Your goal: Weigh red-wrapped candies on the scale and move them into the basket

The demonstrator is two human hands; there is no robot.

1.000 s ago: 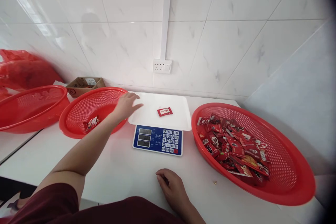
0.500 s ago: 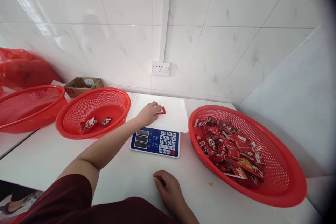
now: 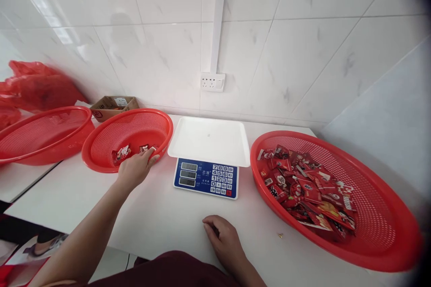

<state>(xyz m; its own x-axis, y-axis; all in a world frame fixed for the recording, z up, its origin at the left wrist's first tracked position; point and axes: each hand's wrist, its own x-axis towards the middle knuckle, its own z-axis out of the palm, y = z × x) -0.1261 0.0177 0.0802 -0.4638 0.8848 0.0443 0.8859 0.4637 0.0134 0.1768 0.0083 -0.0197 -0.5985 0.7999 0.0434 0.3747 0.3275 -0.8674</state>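
Note:
My left hand [image 3: 136, 169] reaches over the near rim of the middle red basket [image 3: 101, 143]. Its fingers are closed on a small red snack packet [image 3: 154, 148], mostly covered by the fingertips. Other small packets [image 3: 121, 153] lie on that basket's floor. My right hand [image 3: 225, 240] rests on the table with curled fingers and nothing visible in them. In front of it stands a blue and white digital scale [image 3: 205, 178]; its white weighing tray [image 3: 208, 141] is bare.
A large red basket [image 3: 387, 215] at right holds a heap of red packets [image 3: 310, 193]. Another red basket [image 3: 43, 139], red plastic bags [image 3: 43, 89] and a cardboard box [image 3: 112, 108] stand at left. A wall socket [image 3: 213, 82] is behind the scale.
My left hand has moved left from the scale tray to the middle basket, taking the red packet off the tray. My right hand stays on the table. The view has shifted slightly.

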